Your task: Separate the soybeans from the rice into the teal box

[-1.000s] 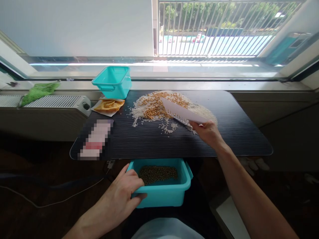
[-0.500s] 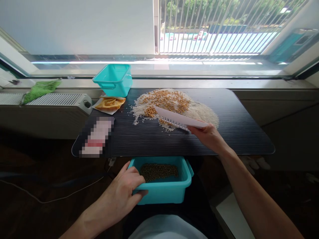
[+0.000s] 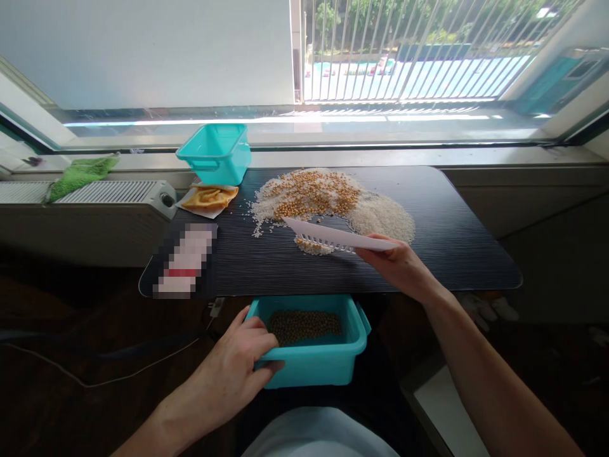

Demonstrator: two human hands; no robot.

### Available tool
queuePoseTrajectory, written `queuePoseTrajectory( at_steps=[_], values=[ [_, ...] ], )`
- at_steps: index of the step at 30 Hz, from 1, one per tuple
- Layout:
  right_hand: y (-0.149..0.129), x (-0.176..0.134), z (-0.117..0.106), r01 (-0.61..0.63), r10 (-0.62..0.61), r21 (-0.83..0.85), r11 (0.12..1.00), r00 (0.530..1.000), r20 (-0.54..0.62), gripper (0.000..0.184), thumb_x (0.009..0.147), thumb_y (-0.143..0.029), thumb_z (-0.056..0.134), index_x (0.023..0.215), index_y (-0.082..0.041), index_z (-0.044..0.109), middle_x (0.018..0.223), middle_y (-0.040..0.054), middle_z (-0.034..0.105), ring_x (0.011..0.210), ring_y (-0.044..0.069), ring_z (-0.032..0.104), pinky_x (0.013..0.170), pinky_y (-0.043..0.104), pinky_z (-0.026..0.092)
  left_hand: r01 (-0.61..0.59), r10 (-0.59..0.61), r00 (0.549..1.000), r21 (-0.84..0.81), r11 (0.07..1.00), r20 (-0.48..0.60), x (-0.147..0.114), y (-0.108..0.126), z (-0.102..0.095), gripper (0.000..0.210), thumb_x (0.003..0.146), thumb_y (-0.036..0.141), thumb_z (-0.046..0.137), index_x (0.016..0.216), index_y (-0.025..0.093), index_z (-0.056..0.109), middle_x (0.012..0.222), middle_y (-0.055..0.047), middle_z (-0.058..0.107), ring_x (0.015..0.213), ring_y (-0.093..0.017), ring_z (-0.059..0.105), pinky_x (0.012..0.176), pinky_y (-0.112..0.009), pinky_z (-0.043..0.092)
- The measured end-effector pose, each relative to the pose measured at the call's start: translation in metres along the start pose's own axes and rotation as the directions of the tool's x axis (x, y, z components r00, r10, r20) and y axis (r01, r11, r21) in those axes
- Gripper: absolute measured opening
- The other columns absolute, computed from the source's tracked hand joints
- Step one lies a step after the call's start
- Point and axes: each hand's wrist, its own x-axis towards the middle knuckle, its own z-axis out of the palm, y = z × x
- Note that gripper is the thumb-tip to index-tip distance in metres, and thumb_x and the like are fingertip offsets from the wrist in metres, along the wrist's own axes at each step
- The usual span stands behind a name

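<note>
My right hand [image 3: 396, 263] grips a thin white slotted sheet [image 3: 340, 235] by its right end, tilted on edge over the table. Beneath its slots lies a small heap of rice and yellow grains [image 3: 314, 246]. Behind it spreads a large pile of white rice [image 3: 383, 217] with round yellow-brown grains [image 3: 328, 192] strewn over its left part. My left hand [image 3: 245, 352] is closed round the left rim of a turquoise plastic tub [image 3: 314, 368] below the table's front edge. Small brownish round grains [image 3: 304, 325] cover part of its bottom.
On the dark table [image 3: 247, 266], at the left, are a phone-sized blurred item [image 3: 185, 260] and yellow folded cloth [image 3: 209, 198] on white paper. A second turquoise tub [image 3: 219, 155] stands at the back. A green cloth [image 3: 83, 176] lies on the radiator [image 3: 114, 190] beside the window.
My right hand has drawn the slotted sheet slightly toward me, pulling a small heap of rice and grains away from the main pile. My left hand stays on the tub.
</note>
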Motion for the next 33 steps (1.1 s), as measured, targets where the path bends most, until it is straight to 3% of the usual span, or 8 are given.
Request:
queuePoseTrajectory(
  at_steps=[6,12,19,23,28,33],
  values=[
    [0.01,-0.011,-0.012,-0.042,0.041,-0.008,0.999,0.995,-0.087,0.029,0.079,-0.041,0.063,0.09,-0.016,0.073,0.071,0.0021,0.069,0.064,0.018,0.06,0.056,0.026,0.046,-0.011,0.011,1.0,-0.016,1.0,0.013,0.003,0.003,-0.001,0.018,0.086,0.015,0.055,0.069,0.02,0.055,0.076,0.002,0.061,0.087,-0.018,0.058,0.118,-0.052,0.019],
    [0.007,-0.018,-0.015,-0.02,0.02,-0.03,0.999,1.0,-0.013,0.027,0.081,-0.039,0.062,0.091,-0.016,0.073,0.077,0.0026,0.072,0.067,0.018,0.063,0.057,0.026,0.049,-0.017,0.017,1.0,-0.031,0.999,0.003,0.005,0.006,-0.002,0.018,0.085,0.013,0.056,0.068,0.02,0.056,0.077,0.001,0.063,0.086,-0.018,0.058,0.117,-0.051,0.023],
    [0.006,-0.022,-0.018,-0.039,0.038,-0.045,0.998,0.999,-0.032,0.029,0.081,-0.041,0.062,0.09,-0.016,0.073,0.075,0.003,0.072,0.068,0.02,0.064,0.057,0.027,0.049,-0.039,0.038,0.998,-0.033,0.999,-0.041,0.003,0.006,0.0,0.017,0.084,0.012,0.057,0.069,0.021,0.058,0.075,0.001,0.063,0.084,-0.018,0.057,0.115,-0.05,0.026],
    [0.006,-0.025,-0.018,-0.009,0.01,-0.039,0.999,1.0,0.024,0.03,0.082,-0.044,0.061,0.09,-0.017,0.073,0.076,0.0029,0.071,0.067,0.019,0.063,0.056,0.026,0.049,-0.039,0.039,0.999,-0.031,0.999,-0.001,0.004,0.008,-0.003,0.017,0.086,0.014,0.056,0.071,0.021,0.058,0.078,0.0,0.065,0.085,-0.019,0.058,0.115,-0.049,0.027],
    [0.002,-0.025,-0.018,-0.049,0.049,0.006,0.999,0.999,-0.01,0.031,0.08,-0.044,0.064,0.093,-0.017,0.074,0.079,0.004,0.073,0.069,0.021,0.064,0.059,0.028,0.051,-0.028,0.029,0.999,-0.027,0.999,0.025,0.005,0.009,-0.006,0.017,0.088,0.015,0.054,0.073,0.02,0.059,0.079,0.0,0.065,0.086,-0.019,0.058,0.114,-0.048,0.028],
    [0.006,-0.025,-0.016,-0.036,0.035,0.007,0.999,0.999,0.035,0.029,0.08,-0.042,0.064,0.092,-0.018,0.074,0.077,0.0038,0.073,0.069,0.021,0.065,0.06,0.03,0.053,-0.015,0.015,0.999,-0.013,1.0,0.028,0.004,0.009,-0.005,0.016,0.087,0.014,0.055,0.072,0.02,0.059,0.078,0.0,0.065,0.087,-0.019,0.058,0.114,-0.048,0.028]
  ],
)
